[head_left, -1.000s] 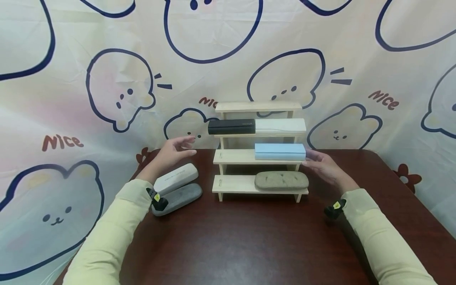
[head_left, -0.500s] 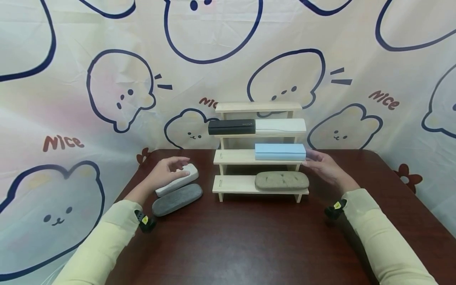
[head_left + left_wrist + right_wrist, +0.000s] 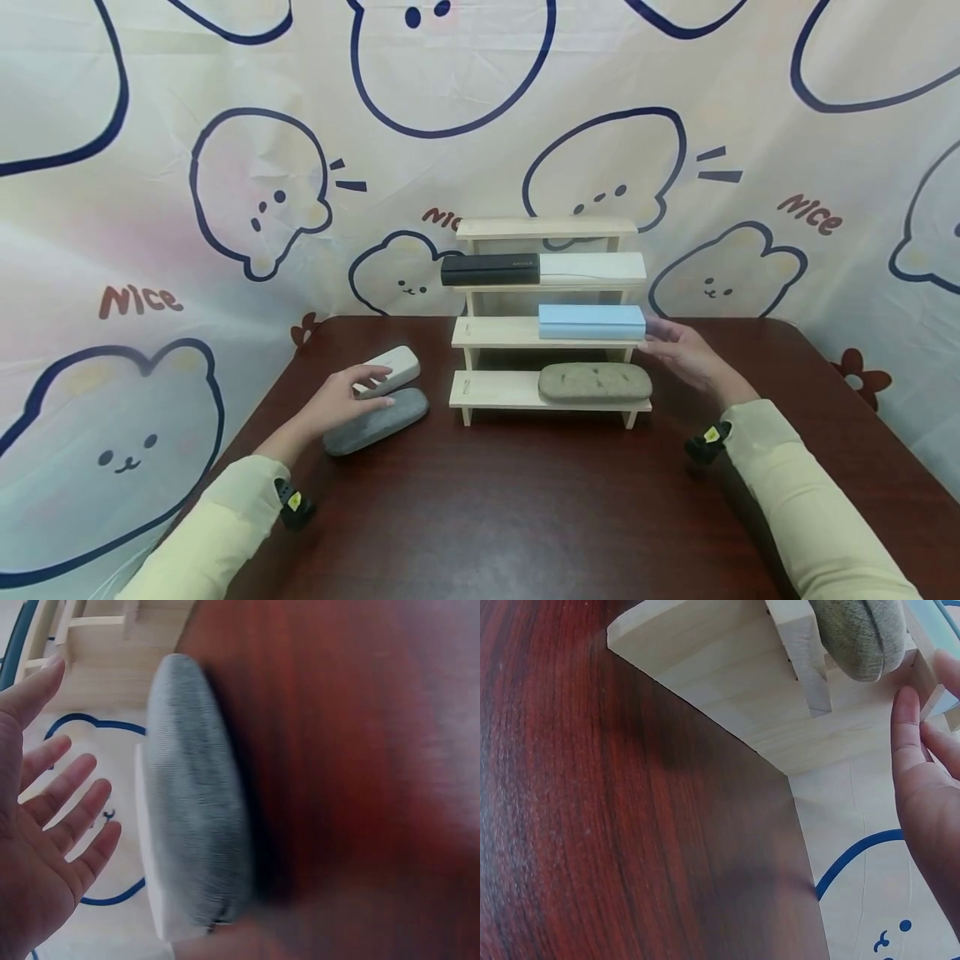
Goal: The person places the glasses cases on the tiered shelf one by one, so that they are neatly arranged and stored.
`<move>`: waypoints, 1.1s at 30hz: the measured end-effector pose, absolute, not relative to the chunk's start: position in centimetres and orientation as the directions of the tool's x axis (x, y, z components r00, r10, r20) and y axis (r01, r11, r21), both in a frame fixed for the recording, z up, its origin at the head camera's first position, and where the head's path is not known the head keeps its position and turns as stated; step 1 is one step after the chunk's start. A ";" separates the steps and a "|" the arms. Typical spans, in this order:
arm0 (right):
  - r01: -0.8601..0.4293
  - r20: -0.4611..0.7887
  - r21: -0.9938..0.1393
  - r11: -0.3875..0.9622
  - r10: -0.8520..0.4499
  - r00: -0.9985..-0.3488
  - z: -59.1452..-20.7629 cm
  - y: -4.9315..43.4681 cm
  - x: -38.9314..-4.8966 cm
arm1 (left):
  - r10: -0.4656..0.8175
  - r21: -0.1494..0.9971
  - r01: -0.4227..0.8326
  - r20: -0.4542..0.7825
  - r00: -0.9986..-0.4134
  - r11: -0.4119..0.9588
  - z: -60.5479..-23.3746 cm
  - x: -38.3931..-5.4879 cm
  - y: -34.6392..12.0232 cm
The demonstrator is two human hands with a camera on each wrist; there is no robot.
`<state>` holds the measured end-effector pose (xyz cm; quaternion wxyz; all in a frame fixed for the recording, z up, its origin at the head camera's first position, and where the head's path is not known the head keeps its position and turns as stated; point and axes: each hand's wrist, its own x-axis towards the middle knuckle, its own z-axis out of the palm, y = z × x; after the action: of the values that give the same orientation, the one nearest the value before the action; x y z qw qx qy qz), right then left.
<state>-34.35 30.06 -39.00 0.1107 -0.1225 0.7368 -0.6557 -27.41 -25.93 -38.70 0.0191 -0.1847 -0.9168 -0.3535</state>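
My left hand (image 3: 341, 404) hovers over two glasses cases lying side by side on the table. In the left wrist view its fingers are spread, with a gap between them and the grey fabric glasses case (image 3: 196, 795). The white glasses case (image 3: 397, 367) lies behind the grey one, partly covered by the fingers in the head view. At the right end of a stepped wooden rack (image 3: 495, 331), my right hand (image 3: 686, 357) pinches the second tier's board, thumb and fingers on either side of it. A light blue glasses case (image 3: 591, 322) sits on that tier, beside the fingertips.
An olive glasses case (image 3: 595, 382) rests on the rack's lowest tier, at the right. Higher up, a black case (image 3: 490, 269) and a white case (image 3: 592, 267) stand end to end. A cartoon-printed cloth (image 3: 450, 75) hangs behind the dark red table (image 3: 510, 508).
My left hand has come down and back towards me, from above and behind the white glasses case to over the two cases. The right hand stays at the rack.
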 end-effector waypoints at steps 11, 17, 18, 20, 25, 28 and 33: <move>-0.031 -0.004 -0.995 0.099 -0.327 -0.945 -38.9 30.1 -34.4 | 0.259 0.588 0.305 0.163 -0.952 0.750 -40.8 -25.9 -26.6; -0.030 0.001 -0.996 0.080 -0.339 -0.941 -39.0 30.2 -34.5 | 0.236 0.541 0.297 0.180 -0.955 0.787 -41.5 -25.4 -27.0; -0.031 0.002 -0.996 0.080 -0.341 -0.940 -39.0 30.2 -34.6 | 0.236 0.535 0.300 0.186 -0.954 0.789 -41.6 -25.4 -27.1; -0.033 0.003 -0.996 0.083 -0.338 -0.941 -39.0 30.2 -34.6 | 0.238 0.533 0.304 0.191 -0.952 0.790 -41.9 -25.2 -27.1; -0.040 0.006 -0.994 0.097 -0.329 -0.944 -39.0 30.2 -34.6 | 0.235 0.525 0.293 0.175 -0.956 0.799 -42.2 -25.0 -27.2; -0.046 0.010 -0.994 0.101 -0.330 -0.944 -39.1 30.2 -34.6 | 0.230 0.520 0.279 0.158 -0.960 0.807 -42.3 -25.0 -27.1; -0.045 0.008 -0.994 0.102 -0.341 -0.940 -39.0 30.3 -34.6 | 0.217 0.517 0.262 0.146 -0.965 0.815 -42.4 -24.7 -27.1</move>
<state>-34.63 30.27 -39.03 0.1127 -0.1316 0.7336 -0.6571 -24.74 -27.07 -42.39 0.0404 -0.1257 -0.9518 -0.2770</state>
